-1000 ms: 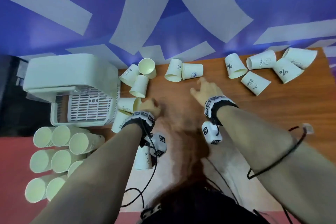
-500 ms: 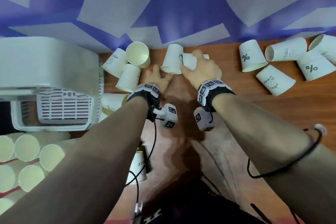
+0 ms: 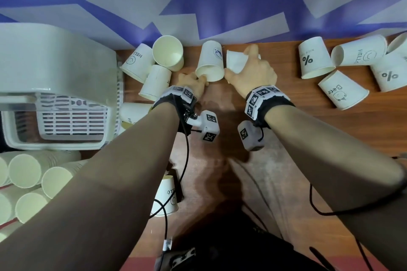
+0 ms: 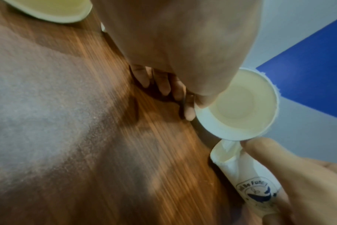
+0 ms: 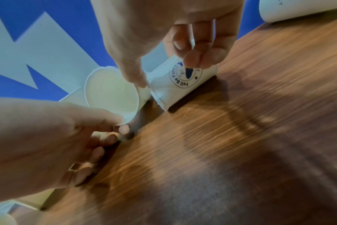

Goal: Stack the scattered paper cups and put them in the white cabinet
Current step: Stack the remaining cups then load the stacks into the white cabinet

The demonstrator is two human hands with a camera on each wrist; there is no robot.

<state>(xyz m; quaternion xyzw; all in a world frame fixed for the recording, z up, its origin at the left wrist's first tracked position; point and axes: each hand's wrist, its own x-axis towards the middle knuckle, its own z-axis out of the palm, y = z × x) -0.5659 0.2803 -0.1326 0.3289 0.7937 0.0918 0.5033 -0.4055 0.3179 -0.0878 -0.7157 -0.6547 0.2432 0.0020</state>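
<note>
Head view: both hands have gone further out across the wooden surface (image 3: 286,116) than half a second ago, and each now has a cup. The right hand (image 3: 251,72) has closed round the lying cup with the round "Be Funny" print (image 5: 181,82); its thumb presses near the rim and its fingers curl over the side, squashing the mouth a little, while the cup's underside rests on the wood. Earlier that hand only lay over it. The left hand (image 3: 193,83) was short of the neighbouring whale-logo cup (image 3: 210,61) before; now its thumb and forefinger pinch the near rim of that cup, with the other fingers curled beneath against the wood. The two cups lie just beside each other at the far edge, rims almost touching.

The white cabinet (image 3: 55,86) stands at the left with its slatted drawer pulled open. A cluster of loose cups (image 3: 154,66) lies between it and the left hand, another group of cups (image 3: 343,68) at the far right, and stacked cups (image 3: 33,182) lie at the near left.
</note>
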